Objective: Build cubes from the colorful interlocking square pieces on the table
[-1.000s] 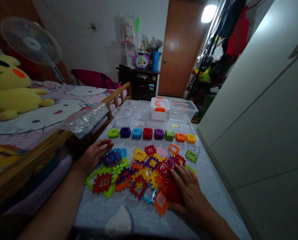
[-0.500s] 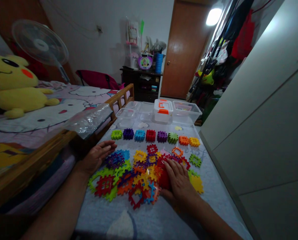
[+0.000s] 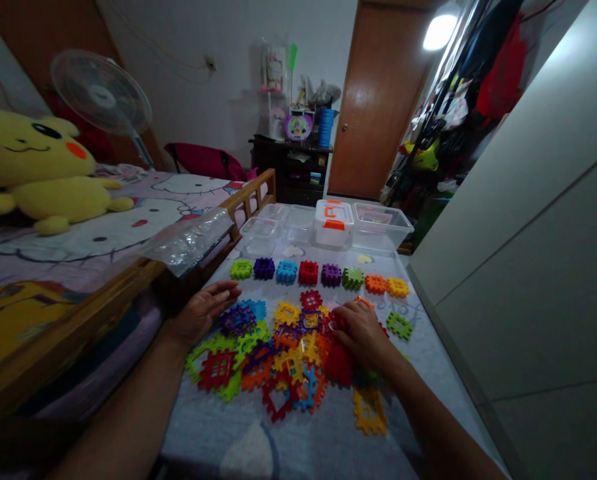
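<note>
Plastic building tiles with toothed edges lie in a loose, many-coloured heap on the cloth-covered surface. My left hand [image 3: 205,312] is at the heap's left side, fingers stretched out, beside a purple tile [image 3: 238,321] and holding nothing. On the right, my right hand [image 3: 363,333] bends over the heap, thumb and fingers closed around a red toothed tile [image 3: 339,323] that they partly hide. Just below that hand sits a solid red piece [image 3: 338,365]. A yellow tile [image 3: 370,411] lies nearer to me, beside my right forearm. A green tile [image 3: 399,325] rests apart on the right.
Behind the heap runs a row of small tile stacks sorted by colour, among them a red stack [image 3: 308,273]. Farther back stand a lidded clear box [image 3: 334,225] with orange clips and an open clear bin [image 3: 382,227]. A wooden bed rail [image 3: 148,277] borders the left side.
My right hand has moved forward off the solid red piece and closed on a red tile. The yellow tile near my forearm has come into view. My left hand stays about where it was.
</note>
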Tool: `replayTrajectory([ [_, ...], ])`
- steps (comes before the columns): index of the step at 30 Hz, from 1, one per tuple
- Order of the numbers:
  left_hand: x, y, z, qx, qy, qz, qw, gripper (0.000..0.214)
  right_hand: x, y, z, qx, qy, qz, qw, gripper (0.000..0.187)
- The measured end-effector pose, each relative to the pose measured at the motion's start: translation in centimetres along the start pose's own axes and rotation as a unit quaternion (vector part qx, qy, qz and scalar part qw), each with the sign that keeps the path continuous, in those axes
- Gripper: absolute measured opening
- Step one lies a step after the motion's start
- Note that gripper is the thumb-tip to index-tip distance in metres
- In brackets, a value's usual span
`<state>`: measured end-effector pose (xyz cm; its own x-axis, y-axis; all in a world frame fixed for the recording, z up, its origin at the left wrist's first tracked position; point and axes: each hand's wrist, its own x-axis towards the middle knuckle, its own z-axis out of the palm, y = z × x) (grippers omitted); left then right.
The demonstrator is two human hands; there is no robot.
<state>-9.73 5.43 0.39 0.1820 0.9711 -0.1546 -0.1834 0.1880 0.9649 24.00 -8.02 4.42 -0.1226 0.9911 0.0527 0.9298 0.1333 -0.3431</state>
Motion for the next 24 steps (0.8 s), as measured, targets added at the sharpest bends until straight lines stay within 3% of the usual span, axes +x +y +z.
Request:
replayTrajectory([
  [6,0.2,-0.3,-0.3,-0.005,-0.011,0.000,1.000,0.044,-0.3,0.6,0.7,0.066,0.018,0.024,0.997,0.013],
  [10,0.2,-0.3,-0.3,-0.009,-0.016,0.000,1.000,0.042,-0.3,0.6,0.9,0.071,0.049,0.020,0.996,0.004],
  [16,0.0,-0.1,0.0,-0.014,-0.006,-0.001,1.000,0.044,-0.3,0.3,0.9,0.102,0.100,0.025,0.989,0.005],
  [20,0.2,-0.4,-0.3,-0.019,-0.012,-0.004,1.000,0.045,-0.4,1.1,0.6,0.168,0.170,0.051,0.970,0.007],
  [24,0.2,-0.5,-0.5,-0.014,-0.018,-0.004,1.000,0.046,-0.4,2.0,0.6,0.174,0.252,0.034,0.951,0.005],
])
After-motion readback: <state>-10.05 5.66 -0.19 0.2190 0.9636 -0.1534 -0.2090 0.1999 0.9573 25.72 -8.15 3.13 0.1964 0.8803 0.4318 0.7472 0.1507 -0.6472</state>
